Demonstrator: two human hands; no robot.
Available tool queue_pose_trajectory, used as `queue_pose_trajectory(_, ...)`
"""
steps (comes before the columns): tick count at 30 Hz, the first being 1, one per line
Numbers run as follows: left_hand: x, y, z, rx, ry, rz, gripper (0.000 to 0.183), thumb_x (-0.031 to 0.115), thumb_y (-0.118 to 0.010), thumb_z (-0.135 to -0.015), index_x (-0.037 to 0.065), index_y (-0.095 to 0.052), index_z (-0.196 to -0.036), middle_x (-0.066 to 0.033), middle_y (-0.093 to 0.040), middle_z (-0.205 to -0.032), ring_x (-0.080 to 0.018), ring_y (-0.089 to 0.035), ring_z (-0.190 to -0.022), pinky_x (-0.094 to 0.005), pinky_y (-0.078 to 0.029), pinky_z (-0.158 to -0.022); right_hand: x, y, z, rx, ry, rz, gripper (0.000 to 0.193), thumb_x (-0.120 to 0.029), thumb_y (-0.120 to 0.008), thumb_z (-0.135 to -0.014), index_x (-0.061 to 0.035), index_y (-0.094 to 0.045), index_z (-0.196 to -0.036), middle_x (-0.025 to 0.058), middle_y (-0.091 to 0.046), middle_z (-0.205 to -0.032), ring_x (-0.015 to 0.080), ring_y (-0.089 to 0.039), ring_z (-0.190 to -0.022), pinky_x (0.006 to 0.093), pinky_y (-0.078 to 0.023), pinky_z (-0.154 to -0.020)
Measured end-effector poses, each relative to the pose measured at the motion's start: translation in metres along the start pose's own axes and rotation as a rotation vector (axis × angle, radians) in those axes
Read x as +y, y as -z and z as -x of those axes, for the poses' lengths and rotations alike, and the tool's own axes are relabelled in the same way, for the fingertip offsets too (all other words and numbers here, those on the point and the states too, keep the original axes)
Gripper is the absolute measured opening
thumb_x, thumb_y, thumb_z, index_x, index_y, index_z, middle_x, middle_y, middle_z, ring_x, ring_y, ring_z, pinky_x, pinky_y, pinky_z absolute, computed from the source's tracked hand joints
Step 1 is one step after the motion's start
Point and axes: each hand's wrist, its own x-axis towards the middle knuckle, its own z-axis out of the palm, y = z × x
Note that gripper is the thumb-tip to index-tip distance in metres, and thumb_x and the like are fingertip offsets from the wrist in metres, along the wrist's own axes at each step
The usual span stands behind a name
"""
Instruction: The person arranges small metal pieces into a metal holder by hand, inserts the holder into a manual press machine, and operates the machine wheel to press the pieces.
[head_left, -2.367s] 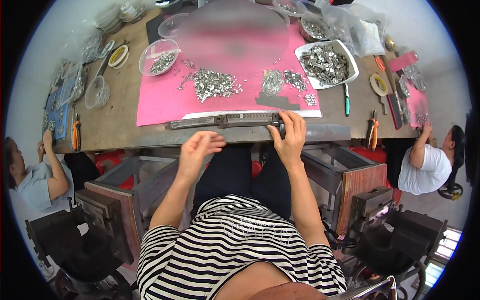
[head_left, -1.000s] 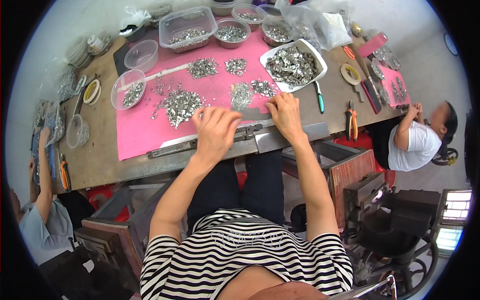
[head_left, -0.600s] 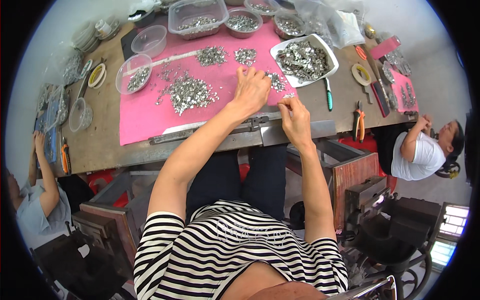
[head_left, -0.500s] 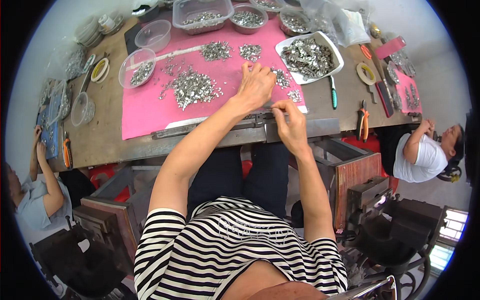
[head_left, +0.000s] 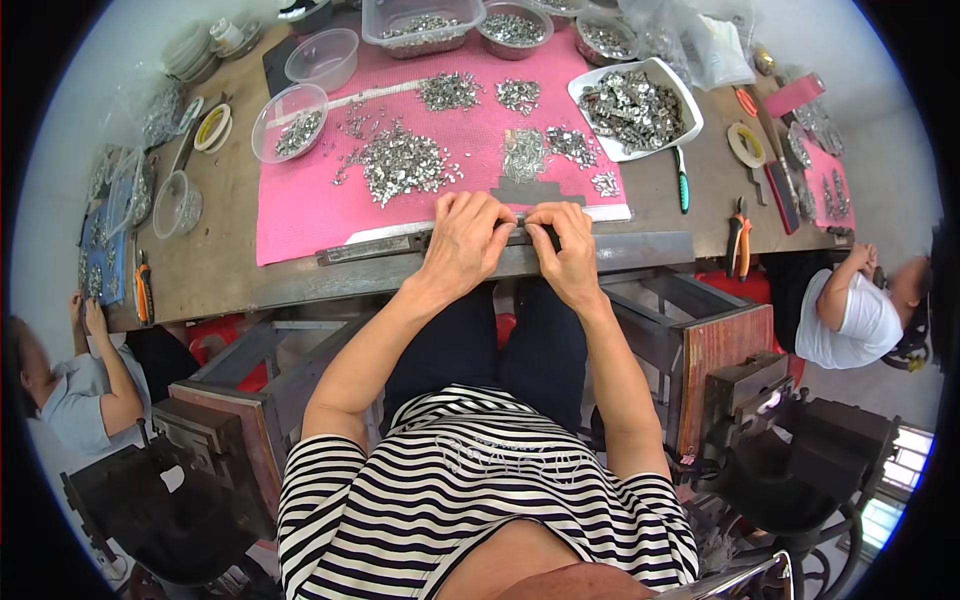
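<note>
My left hand (head_left: 465, 242) and my right hand (head_left: 566, 252) are close together over a dark metal bar (head_left: 372, 249) along the table's front edge. Thumb and fingertips are pinched on each hand. Whatever sits between them is too small or hidden to make out. Just beyond my fingers lie a flat grey piece (head_left: 540, 190) and a patch of thin silvery parts (head_left: 523, 155) on the pink mat (head_left: 290, 225). A wide heap of small shiny metal pieces (head_left: 400, 168) spreads farther left, with a smaller pile (head_left: 572, 147) beyond my right hand.
A white tray of metal parts (head_left: 690, 118) stands right, beside a green-handled tool (head_left: 682, 180). Clear tubs (head_left: 322, 60) line the back. Orange-handled pliers (head_left: 739, 240) and tape rolls (head_left: 746, 145) lie right. Co-workers sit at left (head_left: 90, 390) and right (head_left: 850, 310).
My left hand has come back from the small piles to the metal bar beside my right hand. My right hand has shifted slightly left. The view has moved a little.
</note>
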Motion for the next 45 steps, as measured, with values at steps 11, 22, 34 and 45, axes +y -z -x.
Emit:
queue_pose_trajectory(11, 0.005, -0.002, -0.004, -0.007, 0.024, -0.024, 0.012, 0.010, -0.074, -0.084, 0.007, -0.067, -0.093, -0.0039, -0.061, -0.091, -0.0240, -0.058, -0.089, -0.0419, -0.037, -0.093, 0.001, 0.005, -0.002, -0.023, -0.148, -0.132, 0.009, -0.006, -0.071, -0.088, -0.0059, -0.071, -0.097, 0.0046, -0.071, -0.099, 0.0243, -0.063, -0.096, 0.0350, -0.044, -0.088)
queue_pose_trajectory(22, 0.002, 0.009, 0.004, 0.152, 0.152, 0.063, 0.012, 0.009, -0.070, -0.088, 0.008, -0.067, -0.100, -0.0035, -0.066, -0.090, -0.0231, -0.064, -0.089, -0.0539, -0.030, -0.111, -0.004, -0.004, -0.003, 0.022, -0.133, 0.000, 0.013, -0.013, -0.075, -0.087, -0.0066, -0.071, -0.098, 0.0046, -0.070, -0.098, 0.0241, -0.062, -0.096, 0.0366, -0.040, -0.088)
queue_pose_trajectory(34, 0.011, -0.019, 0.002, 0.075, 0.028, -0.097, 0.014, 0.010, -0.073, -0.085, 0.009, -0.066, -0.097, -0.0055, -0.061, -0.100, -0.0260, -0.059, -0.101, -0.0588, -0.027, -0.112, -0.003, 0.002, -0.003, 0.015, -0.189, -0.092, 0.008, -0.005, -0.067, -0.092, -0.0023, -0.070, -0.100, 0.0085, -0.070, -0.098, 0.0251, -0.063, -0.094, 0.0359, -0.045, -0.087)
queue_pose_trajectory(45, 0.012, -0.006, 0.003, 0.115, 0.094, -0.098, 0.031, 0.014, -0.069, -0.090, 0.005, -0.061, -0.119, -0.0113, -0.060, -0.120, -0.0309, -0.056, -0.121, -0.0662, -0.021, -0.116, -0.002, 0.003, -0.001, 0.009, -0.183, -0.118, 0.008, -0.006, -0.067, -0.092, -0.0034, -0.070, -0.100, 0.0076, -0.070, -0.098, 0.0252, -0.063, -0.094, 0.0360, -0.043, -0.088)
